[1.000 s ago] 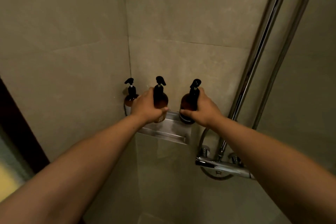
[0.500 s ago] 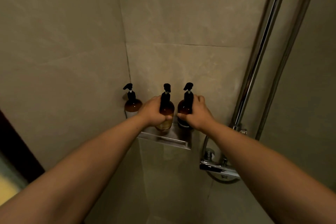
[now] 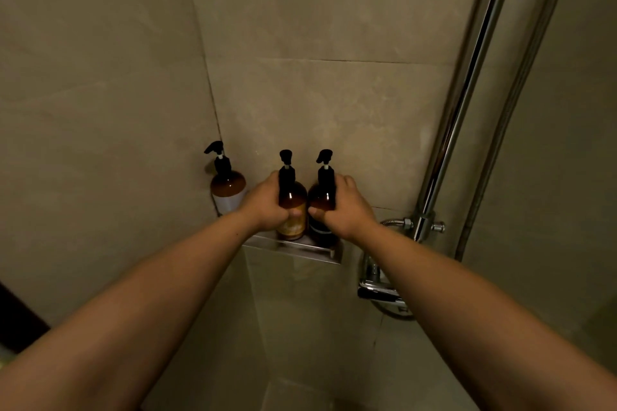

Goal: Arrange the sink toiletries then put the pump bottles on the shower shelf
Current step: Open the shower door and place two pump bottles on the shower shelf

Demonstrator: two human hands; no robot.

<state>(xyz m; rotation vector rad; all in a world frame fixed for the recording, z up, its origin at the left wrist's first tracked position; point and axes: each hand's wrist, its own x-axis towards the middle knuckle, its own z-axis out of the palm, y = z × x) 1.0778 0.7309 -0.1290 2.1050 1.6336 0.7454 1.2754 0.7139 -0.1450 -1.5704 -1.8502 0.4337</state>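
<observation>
Bottles (image 3: 293,207) closer together, fingers (image 3: 293,212) wrapped.

3 pump bottles (image 3: 292,207) stand side by side on shelf (image 3: 302,248).

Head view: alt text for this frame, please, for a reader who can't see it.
Two bare hands each grip an amber pump bottle on a metal shower shelf: left hand on the middle bottle, right hand on the right bottle. A third bottle stands untouched in the tiled corner, with a chrome shower pipe at right.
</observation>
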